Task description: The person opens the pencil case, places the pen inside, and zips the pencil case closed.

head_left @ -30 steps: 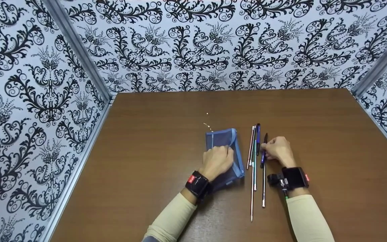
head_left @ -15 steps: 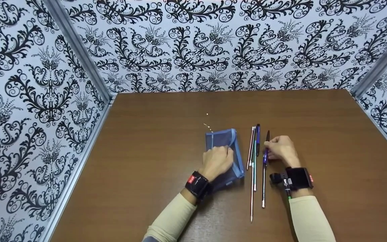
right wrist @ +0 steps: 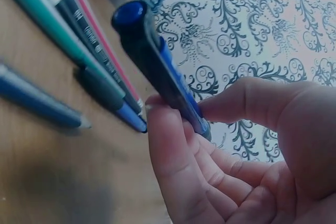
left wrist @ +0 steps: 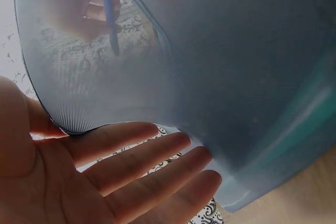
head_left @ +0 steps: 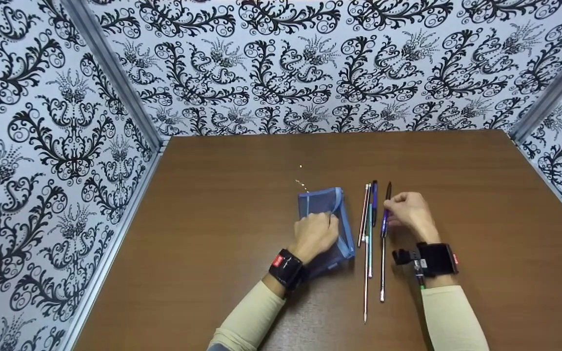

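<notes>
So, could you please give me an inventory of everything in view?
Table: one, brown, between the wall panels
Wall panels: three, white with black scrollwork, at the back and both sides
Corner posts: two, grey, where panels meet
Mesh pouch: one, blue, in the left hand
Held pen: one, blue and black, in the right hand
Second pen: one, blue and black, beside the pencils
Pencils: apparently four, reddish, green and dark, right of the pouch
Bright specks: several, gold, beyond the pouch
Wristbands: two, black, on the wrists
Sleeves: two, cream, on the forearms
Hands: two, bare, at pouch and held pen
</notes>
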Demonstrator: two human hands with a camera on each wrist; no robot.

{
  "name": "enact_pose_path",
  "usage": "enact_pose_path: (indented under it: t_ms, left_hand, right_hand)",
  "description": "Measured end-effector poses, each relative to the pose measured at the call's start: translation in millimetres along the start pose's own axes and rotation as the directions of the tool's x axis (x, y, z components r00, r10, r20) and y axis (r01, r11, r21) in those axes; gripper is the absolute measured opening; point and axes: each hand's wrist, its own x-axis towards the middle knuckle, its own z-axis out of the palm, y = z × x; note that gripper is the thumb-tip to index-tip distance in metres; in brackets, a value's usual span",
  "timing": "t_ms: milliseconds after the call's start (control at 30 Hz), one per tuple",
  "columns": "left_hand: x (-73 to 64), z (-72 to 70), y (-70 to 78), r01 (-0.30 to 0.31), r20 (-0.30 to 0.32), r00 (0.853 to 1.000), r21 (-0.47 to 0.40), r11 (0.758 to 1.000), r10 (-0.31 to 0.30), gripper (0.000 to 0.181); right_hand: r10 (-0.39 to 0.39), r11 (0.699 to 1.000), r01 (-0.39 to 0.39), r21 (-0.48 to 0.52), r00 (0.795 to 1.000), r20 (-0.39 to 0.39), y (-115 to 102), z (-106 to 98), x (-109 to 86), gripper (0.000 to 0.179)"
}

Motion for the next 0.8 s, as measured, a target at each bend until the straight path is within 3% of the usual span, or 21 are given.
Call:
enact_pose_path:
  t_ms: [367, 567, 800]
  left_hand:
    - [0.3, -1.0, 0.2, 0.001, 0.025, 1.0, -0.004, 1.0, -0.001, 0.041]
    - [0.0, -1.3, 0.7, 0.003, 0.031, 1.0, -0.021, 1.0, -0.002, 0.042]
    - [-0.4, 0.6, 2.0, 0.024, 0.012, 1.0, -0.011, 1.0, -0.024, 0.041]
  right_hand:
    - [-0.015, 0.998, 0.014, 0.068, 1.0, 0.011, -9, 1, -5.3, 0.031]
    - [-0.019, 0.998, 0.019, 0.054, 1.0, 0.006, -12, 1, -8.7, 0.033]
    - [-0.081, 0.996, 0.081, 0.034, 0.997, -0.002, -15, 2, -11.4, 0.037]
